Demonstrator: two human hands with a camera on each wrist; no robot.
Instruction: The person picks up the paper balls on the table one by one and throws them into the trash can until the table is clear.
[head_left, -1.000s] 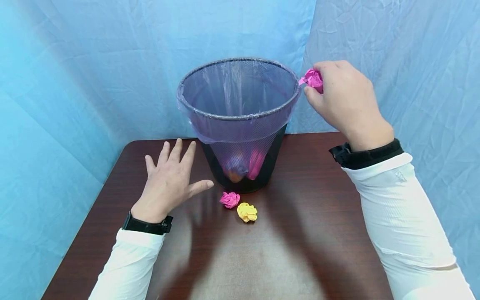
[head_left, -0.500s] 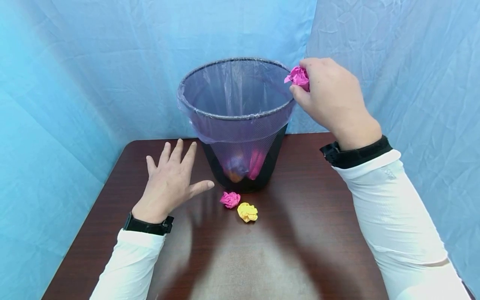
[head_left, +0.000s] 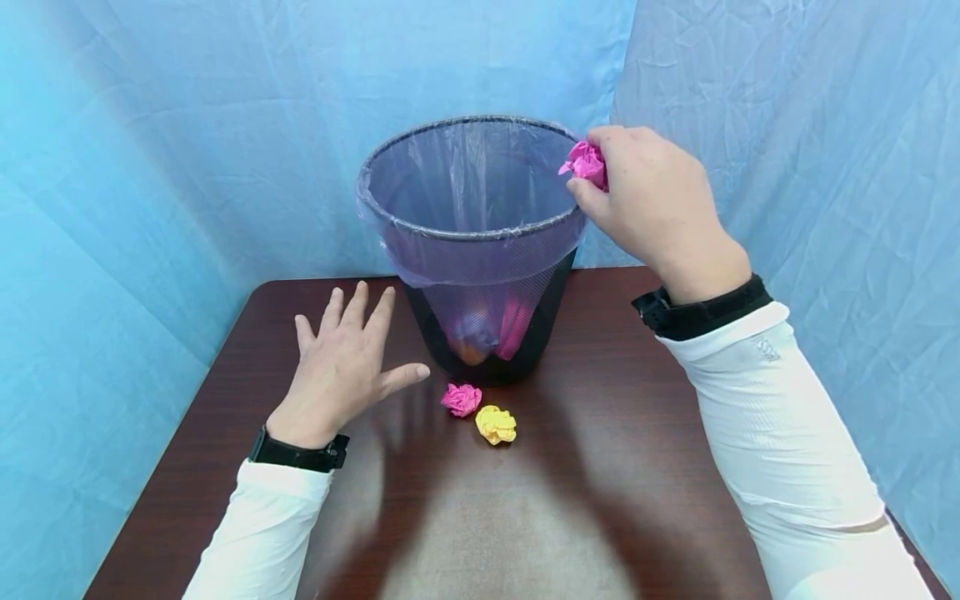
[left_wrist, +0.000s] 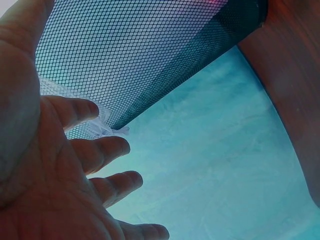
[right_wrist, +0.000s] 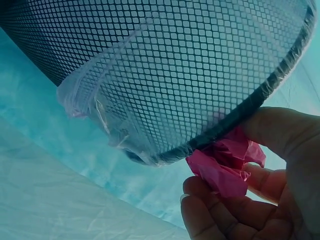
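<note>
At the right side of the bin's rim, my right hand holds a crumpled pink paper ball between thumb and fingers. The right wrist view shows the same pink paper right at the dark rim. The black mesh wastebasket stands upright, lined with a thin translucent plastic bag folded over its edge. My left hand is spread with straight fingers to the left of the bin, holding nothing; its fingers show in the left wrist view beside the mesh.
In front of the bin, a second pink paper ball and a yellow paper ball lie on the dark brown table. Pink and orange things show through the mesh at the bin's bottom. Blue cloth hangs behind and at both sides.
My right hand has moved left with the pink paper ball, from just outside the bin's right rim to over it. The left hand has stayed almost still.
</note>
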